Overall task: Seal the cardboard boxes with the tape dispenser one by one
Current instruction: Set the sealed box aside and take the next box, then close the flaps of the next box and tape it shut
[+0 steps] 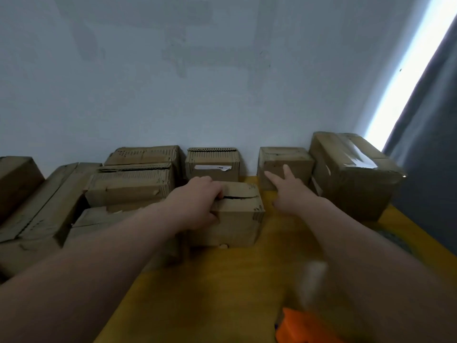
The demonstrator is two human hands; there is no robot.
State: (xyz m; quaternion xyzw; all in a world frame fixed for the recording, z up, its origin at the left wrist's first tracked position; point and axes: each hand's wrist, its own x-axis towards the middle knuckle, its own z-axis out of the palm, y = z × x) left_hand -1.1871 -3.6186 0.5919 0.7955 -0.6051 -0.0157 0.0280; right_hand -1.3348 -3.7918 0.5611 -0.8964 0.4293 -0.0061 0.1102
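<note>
Your left hand (pixel 197 201) curls its fingers over the left edge of the small dented box (pixel 237 219), its flaps gaping; your right hand (pixel 291 191) hovers right of it, fingers spread.

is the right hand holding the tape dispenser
No, the right hand is open and empty; the orange tape dispenser lies on the table.

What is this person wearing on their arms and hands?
Nothing that shows. The left hand and right hand have no gloves, rings or watch visible, and both forearms are uncovered to the frame's edge, with no sleeves in view.
</note>
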